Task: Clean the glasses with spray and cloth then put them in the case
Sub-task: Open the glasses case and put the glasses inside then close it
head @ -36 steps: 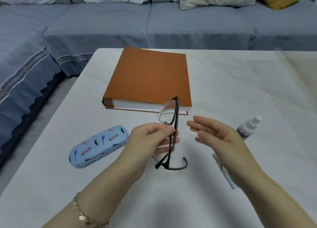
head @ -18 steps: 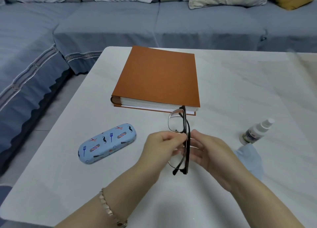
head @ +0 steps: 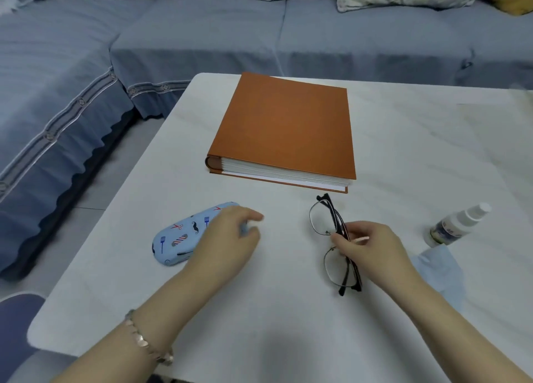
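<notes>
The right hand [head: 372, 252] has the folded glasses [head: 336, 245] pinched at the bridge, fingers [head: 339, 242] clamped on the frame between the two lenses, and the pair is held just above the desk [head: 288, 325] with its long axis running roughly twelve to six o'clock. Over at nine o'clock from the glasses, well apart from them, the left hand [head: 227, 244] is on the right-hand end of the patterned blue glasses case [head: 178, 238], fingers curled loosely over it. Whether they actually grip it I cannot tell, since the hand hides that end.

The case is shut and lies on the desk with its long axis slanting from eight o'clock up to two. So here's what matters: case to the left of the glasses, lid down, left hand much the nearer to it. My read is the case has to be opened first, and the glasses turned to match that slant before they go in.

Spray bottle [head: 455, 226] and light blue cloth [head: 438, 270] sit at three o'clock, beside the right wrist. An orange album [head: 285, 128] lies at twelve.
</notes>
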A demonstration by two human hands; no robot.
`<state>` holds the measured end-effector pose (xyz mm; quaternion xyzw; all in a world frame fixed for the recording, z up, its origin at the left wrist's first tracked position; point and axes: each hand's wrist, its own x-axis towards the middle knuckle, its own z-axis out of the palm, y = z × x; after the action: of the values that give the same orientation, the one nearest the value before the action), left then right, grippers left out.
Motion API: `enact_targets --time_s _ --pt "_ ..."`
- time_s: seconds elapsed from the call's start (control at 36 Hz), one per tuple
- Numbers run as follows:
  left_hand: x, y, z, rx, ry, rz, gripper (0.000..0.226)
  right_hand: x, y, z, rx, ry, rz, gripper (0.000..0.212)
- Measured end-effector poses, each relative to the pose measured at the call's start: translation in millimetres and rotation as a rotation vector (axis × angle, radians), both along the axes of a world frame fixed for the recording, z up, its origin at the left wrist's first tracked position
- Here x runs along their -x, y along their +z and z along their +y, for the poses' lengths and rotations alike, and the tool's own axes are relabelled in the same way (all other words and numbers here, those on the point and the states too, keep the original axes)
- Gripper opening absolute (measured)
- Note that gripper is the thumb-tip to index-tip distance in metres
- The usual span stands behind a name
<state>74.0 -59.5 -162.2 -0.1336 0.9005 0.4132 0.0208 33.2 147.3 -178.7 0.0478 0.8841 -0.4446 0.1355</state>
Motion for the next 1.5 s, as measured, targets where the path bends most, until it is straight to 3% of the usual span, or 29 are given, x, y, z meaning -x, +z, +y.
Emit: enact_targets --time_s 0.08,0.17,0.19,0.28,0.39,0.44,0.53,0.61,0.75,0.92,1.03,1.08,1.14,1.19,1.22,1.33,1.44,1.5 --pt "2 -7 -27 0.184 0.062 0.054 0.046 4 -6 -4 -0.129 0.03 0.038 0.026" --pt "4 -15 -52 0.367 0.061 -0.163 0.078 8 -14 -8 -0.209 0.047 0.023 0.027" --pt "5 -17 -59 0.423 0.046 -0.238 0.078 8 -16 -9 -0.234 0.051 0.017 0.027" --pt "5 -19 -70 0.425 0.041 -0.301 0.044 7 -18 -9 -0.319 0.058 0.025 0.029" --pt "1 -17 -70 0.352 0.084 -0.257 0.042 3 -12 -7 -0.374 0.071 0.035 0.04" --pt "-1 -11 -60 0.173 0.151 -0.243 0.041 -1 -7 -7 -0.371 0.067 0.106 0.049" --pt "-3 1 -38 -0.148 0.222 -0.222 0.038 -11 13 -17 -0.09 0.013 0.204 0.039" --pt "-5 13 -14 -0.439 0.184 -0.244 0.04 -19 26 -32 0.258 0.04 0.063 0.04" --pt "-8 24 17 -0.489 0.047 -0.213 0.052 -21 32 -44 0.668 0.087 -0.175 0.059" --pt "-11 23 26 -0.55 -0.013 -0.212 0.044 -19 30 -31 0.763 0.089 -0.148 0.05" --pt "-14 26 27 -0.659 -0.063 -0.253 0.038 -20 23 -22 0.814 0.085 -0.152 0.033" --pt "-14 25 25 -0.716 -0.073 -0.289 0.037 -19 16 -19 0.844 0.059 -0.192 0.047" --pt "-14 24 22 -0.815 -0.024 -0.343 0.044 -20 8 -17 0.861 0.009 -0.27 0.085" --pt "-14 27 18 -0.816 -0.002 -0.372 0.05 -20 3 -18 0.822 0.007 -0.277 0.103" --pt "-14 28 17 -0.785 -0.002 -0.373 0.043 -20 0 -17 0.782 0.018 -0.249 0.098" --pt "-12 30 10 -0.683 0.08 -0.318 0.027 -11 3 -8 0.599 0.019 -0.047 0.027" --pt "-13 21 -9 -0.559 0.234 -0.249 0.03 7 -6 16 0.167 -0.109 0.14 0.017" --pt "-15 15 -17 -0.532 0.294 -0.23 0.032 10 -11 23 -0.075 -0.091 0.106 0.016"
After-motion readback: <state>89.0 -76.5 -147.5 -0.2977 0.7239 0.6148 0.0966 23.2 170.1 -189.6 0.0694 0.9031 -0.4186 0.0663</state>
